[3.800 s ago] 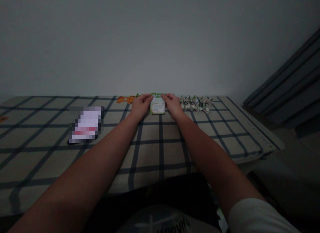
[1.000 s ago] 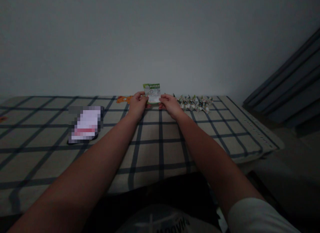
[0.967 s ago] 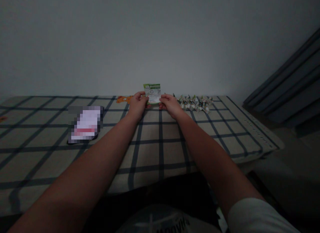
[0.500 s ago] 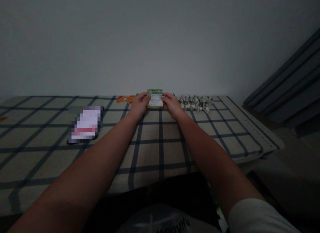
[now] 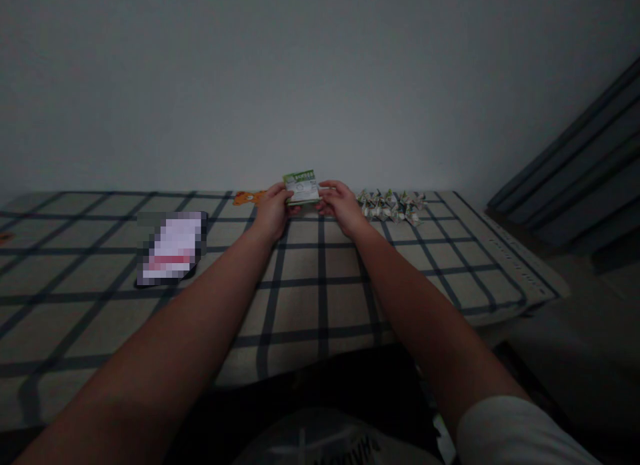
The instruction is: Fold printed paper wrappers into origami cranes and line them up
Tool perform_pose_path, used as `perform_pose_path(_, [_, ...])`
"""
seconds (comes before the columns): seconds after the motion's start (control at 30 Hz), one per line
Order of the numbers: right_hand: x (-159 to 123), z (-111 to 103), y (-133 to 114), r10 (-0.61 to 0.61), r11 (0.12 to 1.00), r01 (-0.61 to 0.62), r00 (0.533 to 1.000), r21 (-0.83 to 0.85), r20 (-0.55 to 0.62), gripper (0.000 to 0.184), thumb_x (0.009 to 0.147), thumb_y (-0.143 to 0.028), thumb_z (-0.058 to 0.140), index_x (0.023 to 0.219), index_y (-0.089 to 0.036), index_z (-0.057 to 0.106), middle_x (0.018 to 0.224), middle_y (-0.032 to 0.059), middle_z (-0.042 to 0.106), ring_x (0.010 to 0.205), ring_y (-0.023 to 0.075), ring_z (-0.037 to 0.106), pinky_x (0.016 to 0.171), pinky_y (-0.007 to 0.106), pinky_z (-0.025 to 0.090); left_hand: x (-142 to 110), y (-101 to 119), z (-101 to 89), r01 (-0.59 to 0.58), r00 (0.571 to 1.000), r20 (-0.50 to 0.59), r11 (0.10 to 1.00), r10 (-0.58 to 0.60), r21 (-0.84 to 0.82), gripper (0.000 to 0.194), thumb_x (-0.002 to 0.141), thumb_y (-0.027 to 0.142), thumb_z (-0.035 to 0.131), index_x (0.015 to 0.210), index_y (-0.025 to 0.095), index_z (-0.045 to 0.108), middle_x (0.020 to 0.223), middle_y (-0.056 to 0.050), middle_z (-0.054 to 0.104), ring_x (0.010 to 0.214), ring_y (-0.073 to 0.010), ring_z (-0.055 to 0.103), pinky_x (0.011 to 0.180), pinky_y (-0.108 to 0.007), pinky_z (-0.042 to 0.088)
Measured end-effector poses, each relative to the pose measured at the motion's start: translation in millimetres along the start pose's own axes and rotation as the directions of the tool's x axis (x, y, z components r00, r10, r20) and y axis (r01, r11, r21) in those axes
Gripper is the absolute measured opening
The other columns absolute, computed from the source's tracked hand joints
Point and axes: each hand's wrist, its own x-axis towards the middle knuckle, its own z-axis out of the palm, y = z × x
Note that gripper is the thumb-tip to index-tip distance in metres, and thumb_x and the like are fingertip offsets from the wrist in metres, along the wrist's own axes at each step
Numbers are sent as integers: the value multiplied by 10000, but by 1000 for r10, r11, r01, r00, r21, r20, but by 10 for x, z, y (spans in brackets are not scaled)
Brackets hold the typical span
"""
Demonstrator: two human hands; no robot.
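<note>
In the head view a small green-and-white printed packet [image 5: 302, 188] is held up above the far part of the table, slightly tilted. My left hand [image 5: 273, 210] grips its left edge, thumb across the front. Beside the packet's right edge is my right hand [image 5: 343, 207], its fingers spread; whether a fingertip touches the edge I cannot tell. Right of that hand lie several small pieces in twisted white-and-green wrappers [image 5: 393, 206], grouped in rows. An orange bear-shaped flat item [image 5: 247, 198] lies just left of my left hand, partly hidden by it.
A checked cloth [image 5: 320, 298] covers the table, which meets a plain wall [image 5: 320, 85] at the back. On the left lies a pixelated phone-like object [image 5: 173, 248]. A grey curtain [image 5: 590, 165] hangs at the right, past the table's edge.
The packet has tilted and shifted a little up and left with my left hand. My right hand's fingers have come off its front and spread apart.
</note>
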Motion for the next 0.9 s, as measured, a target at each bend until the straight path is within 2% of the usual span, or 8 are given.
perform_pose_path(0.13, [-44, 28, -27, -17, 999, 20, 998, -41, 63, 264, 746, -238, 741, 996, -227, 661, 1091, 7, 686, 837, 114, 653, 656, 204, 551, -1, 10, -6, 15, 1000, -21, 1000, -15, -15, 247, 685, 147, 617, 927, 186, 651, 842, -24, 706, 564, -114, 587, 450, -195, 444])
perform_pose_path(0.27, [-63, 56, -43, -14, 998, 16, 999, -57, 43, 227, 775, -354, 770, 915, -206, 672, 969, 13, 684, 868, 131, 640, 647, 205, 541, 12, -24, -23, 22, 999, 39, 1000, -22, 0, 266, 720, 206, 625, 981, 176, 670, 782, -38, 718, 541, -127, 603, 470, -215, 453])
perform_pose_path(0.37, [-47, 51, -42, -19, 996, 16, 999, -86, -36, 241, 822, -412, 738, 872, -187, 670, 877, 13, 670, 830, 129, 633, 619, 200, 525, 32, -57, -36, 51, 989, 139, 998, -56, 43, 321, 808, 398, 624, 1022, 166, 680, 764, -66, 734, 533, -153, 620, 487, -250, 476])
perform_pose_path(0.5, [-9, 24, -19, -31, 995, 20, 993, -101, -111, 292, 830, -450, 734, 792, -179, 631, 779, -3, 644, 721, 109, 612, 585, 192, 504, 6, -53, -23, 76, 959, 267, 994, -95, 81, 547, 834, 670, 579, 1021, 166, 680, 825, -99, 747, 596, -177, 661, 507, -267, 502])
perform_pose_path(0.57, [5, 13, -8, -46, 994, 33, 992, -105, -121, 288, 837, -442, 732, 787, -178, 629, 767, -7, 642, 693, 102, 606, 577, 188, 498, -27, -45, -10, 22, 966, 255, 995, -47, 100, 508, 785, 634, 681, 1003, 175, 682, 901, -92, 747, 652, -175, 677, 522, -260, 512])
perform_pose_path(0.67, [16, 8, 0, -47, 993, 32, 990, -114, -134, 260, 839, -409, 737, 788, -176, 634, 759, -12, 641, 650, 90, 586, 571, 186, 495, -58, -60, -2, -55, 977, 214, 985, 19, 166, 397, 681, 452, 833, 913, 165, 687, 913, -66, 732, 671, -156, 664, 543, -246, 516])
perform_pose_path(0.77, [17, 10, -5, -48, 996, 37, 989, -80, -143, 223, 829, -364, 753, 825, -180, 627, 773, -17, 649, 642, 86, 586, 573, 184, 498, -44, -93, -9, -92, 979, 198, 975, 51, 204, 342, 665, 402, 846, 821, 149, 677, 823, -47, 709, 641, -138, 638, 563, -247, 517])
perform_pose_path(0.9, [6, 13, -24, -18, 1000, 18, 990, 1, -139, 281, 837, -372, 748, 1026, -202, 628, 876, 0, 693, 683, 101, 631, 573, 196, 507, -11, -93, -17, -114, 985, 149, 970, 83, 214, 341, 678, 420, 838, 758, 150, 646, 732, -35, 682, 611, -137, 622, 564, -251, 511])
